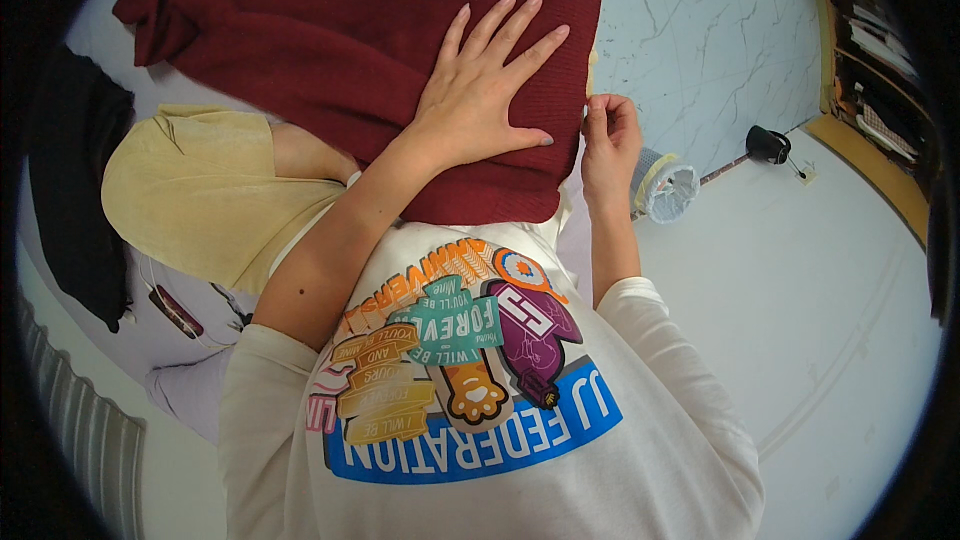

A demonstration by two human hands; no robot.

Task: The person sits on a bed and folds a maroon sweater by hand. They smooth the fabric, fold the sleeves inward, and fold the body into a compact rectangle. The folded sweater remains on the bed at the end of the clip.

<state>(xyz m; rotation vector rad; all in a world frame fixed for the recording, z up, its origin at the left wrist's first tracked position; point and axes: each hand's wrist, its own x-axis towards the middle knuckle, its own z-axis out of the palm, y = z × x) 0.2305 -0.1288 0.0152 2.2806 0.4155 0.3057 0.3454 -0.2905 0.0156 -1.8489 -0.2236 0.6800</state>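
A maroon knit garment (315,7) with a ribbed band along its right side lies spread across my lap and the bed. My left hand (480,90) rests palm down on it, fingers spread, the thumb reaching over the ribbing. At the ribbed right edge, my right hand (613,142) has thumb and fingers pinched together on the border of the knit. Its curled fingers hide just how much cloth is between them. A fold bunches up at the garment's far left corner.
My bent knee in yellow shorts (187,195) is at left, beside a black cloth (75,187). A phone (176,311) with a cable lies on the lilac sheet (180,390). At right are a lined waste bin (667,187), a black object (767,145) and a shelf unit (870,82).
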